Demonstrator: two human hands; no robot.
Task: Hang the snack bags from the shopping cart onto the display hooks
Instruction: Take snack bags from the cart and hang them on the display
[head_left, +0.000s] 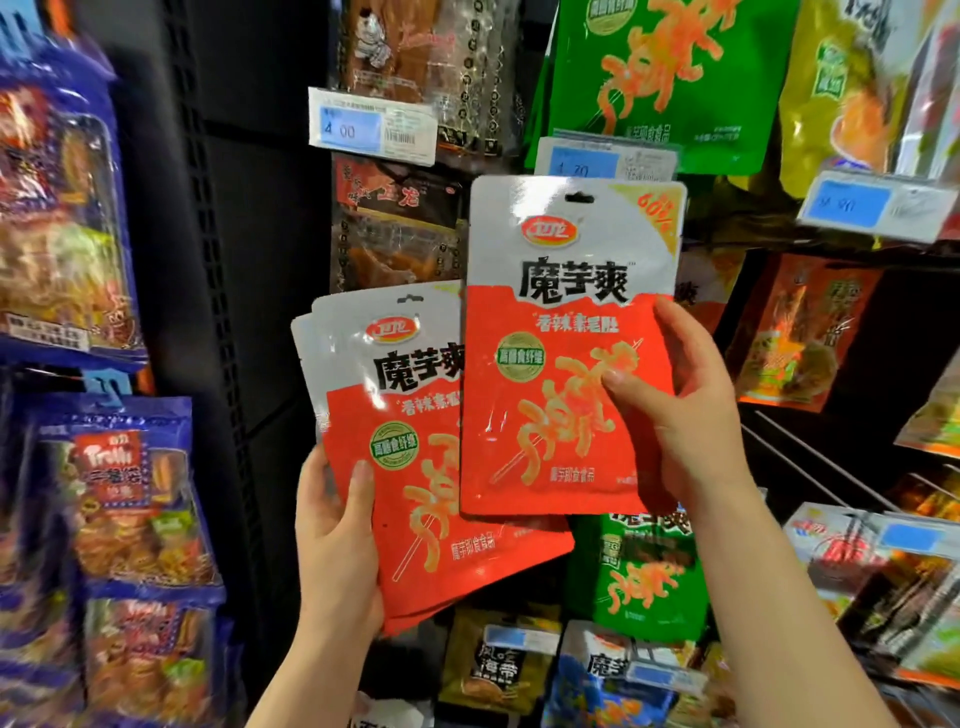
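Dark shop shelving fills the background, with a black perforated upright (208, 291) running down the left of centre and packets hanging on every side. On the far left hang blue snack packets (67, 218), blurred. Up at the top right hangs a green bag (660, 78) with a blue price tag (605, 158) just below it, and a second price tag (371, 124), reading 4.00, sits to the left under brown packets (415, 52). Near the middle, the right hand (685, 415) holds a single red and white snack bag (566, 343) upright, its thumb pressed on the front of the bag and its fingers curled round the right edge. The bag's hang slot (580, 198) is at the top, just beneath the blue tag, and no hook passes through it. Lower and to the left, the left hand (337, 535) grips a stack of the same snack bags (415, 467), tilted a little to the right, thumb on the front and fingers hidden behind. The single bag overlaps the right side of the stack. Another green bag (649, 571) hangs below the right hand, and bare wire hooks (810, 457) reach out on the right beside orange and black packets (800, 332).
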